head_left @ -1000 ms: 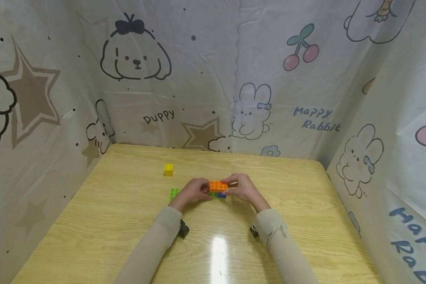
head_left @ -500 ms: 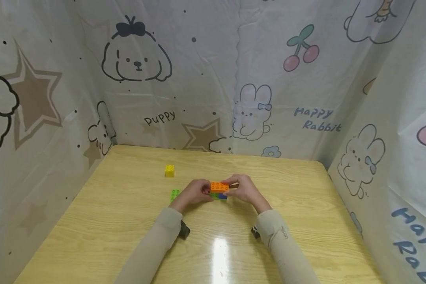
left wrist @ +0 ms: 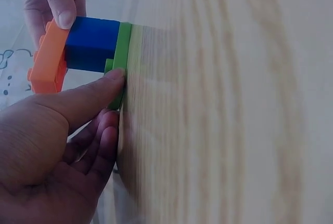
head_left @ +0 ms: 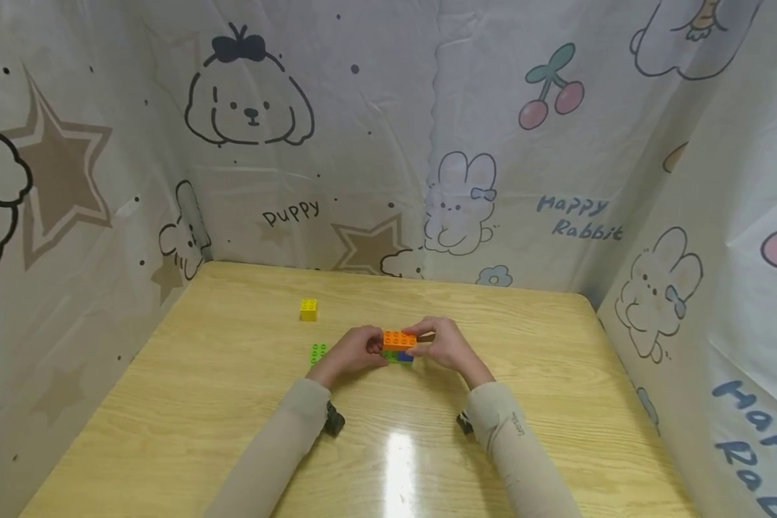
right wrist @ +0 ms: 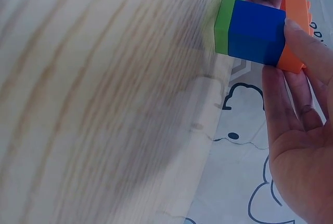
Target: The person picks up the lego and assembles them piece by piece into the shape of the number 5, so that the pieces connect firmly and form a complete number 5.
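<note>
An orange studded toy brick (head_left: 399,340) lies across the top of a blue block (left wrist: 93,39), overhanging it toward my left hand. Beneath the blue block is a thin green studded plate (right wrist: 223,21) on the table. My left hand (head_left: 352,351) pinches the green plate's near end between thumb and fingers, plain in the left wrist view. With thumb and fingers, my right hand (head_left: 447,346) grips the orange brick at its right end, over the blue block. Part of the plate is hidden behind the left fingers.
Another green studded piece (head_left: 318,352) shows left of my left hand, partly covered by it. A yellow brick (head_left: 308,310) stands farther back on the wooden table (head_left: 233,403). Printed cloth walls (head_left: 362,108) enclose the table's back and sides.
Hardly anything differs: both hands keep their hold on the stacked bricks in the same place. The head view shifts very slightly.
</note>
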Action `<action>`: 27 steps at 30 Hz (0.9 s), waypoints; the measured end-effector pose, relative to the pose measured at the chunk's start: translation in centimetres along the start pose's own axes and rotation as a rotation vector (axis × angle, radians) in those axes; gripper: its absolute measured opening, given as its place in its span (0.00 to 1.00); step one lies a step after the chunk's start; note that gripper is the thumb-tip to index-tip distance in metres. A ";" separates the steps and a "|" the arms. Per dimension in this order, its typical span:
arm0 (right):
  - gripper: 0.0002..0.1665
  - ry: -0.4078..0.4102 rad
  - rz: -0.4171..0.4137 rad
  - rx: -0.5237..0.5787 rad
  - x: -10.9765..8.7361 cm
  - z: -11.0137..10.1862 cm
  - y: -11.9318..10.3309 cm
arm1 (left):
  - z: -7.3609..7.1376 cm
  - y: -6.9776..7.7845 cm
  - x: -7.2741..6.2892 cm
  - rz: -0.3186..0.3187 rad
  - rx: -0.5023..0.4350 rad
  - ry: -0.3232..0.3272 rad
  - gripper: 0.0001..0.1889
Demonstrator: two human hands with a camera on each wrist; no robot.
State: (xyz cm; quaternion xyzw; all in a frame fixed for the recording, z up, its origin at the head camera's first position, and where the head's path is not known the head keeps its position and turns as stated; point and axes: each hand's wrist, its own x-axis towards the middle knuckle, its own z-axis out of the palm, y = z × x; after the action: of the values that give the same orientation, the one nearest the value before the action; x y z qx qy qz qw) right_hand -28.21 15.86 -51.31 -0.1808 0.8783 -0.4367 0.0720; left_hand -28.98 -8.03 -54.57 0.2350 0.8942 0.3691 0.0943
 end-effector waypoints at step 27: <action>0.23 -0.006 0.021 0.015 0.0 0.0 0.0 | -2.1 -0.2 -1.6 -0.013 -0.093 0.009 0.21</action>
State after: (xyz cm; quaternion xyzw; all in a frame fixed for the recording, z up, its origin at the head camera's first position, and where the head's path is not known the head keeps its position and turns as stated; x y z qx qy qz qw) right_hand -28.21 15.85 -51.31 -0.1725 0.8766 -0.4419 0.0803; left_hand -28.33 -10.25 -53.20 0.2228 0.8781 0.4105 0.1037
